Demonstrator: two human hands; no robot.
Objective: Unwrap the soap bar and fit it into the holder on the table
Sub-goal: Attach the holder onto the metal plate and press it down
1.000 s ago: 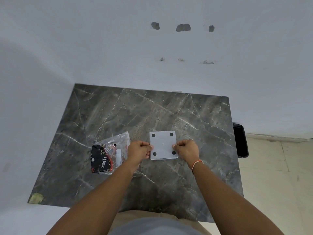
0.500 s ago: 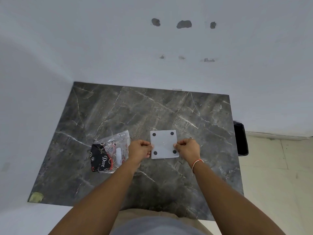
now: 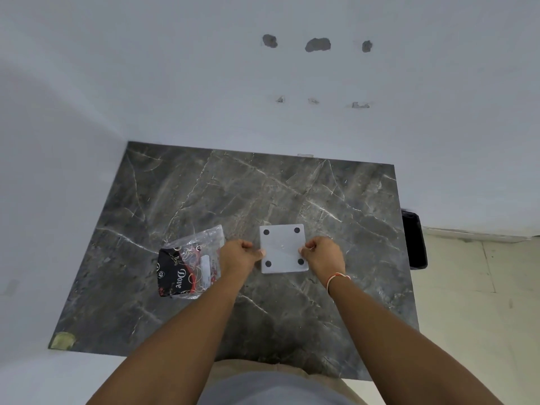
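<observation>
A white square soap holder with a black pad at each corner is held over the dark marble table. My left hand pinches its left edge and my right hand pinches its right edge. The side with the pads faces up. Left of my left hand lies a clear plastic bag containing a black and red pack marked Dove. The soap bar itself is hidden inside that pack.
White walls border the table at the back and left. A black bin stands on the tiled floor just past the table's right edge. A yellowish patch marks the near left corner.
The holder and both hands have barely shifted on the table; the view has tilted slightly. The grip on both edges is unchanged.
</observation>
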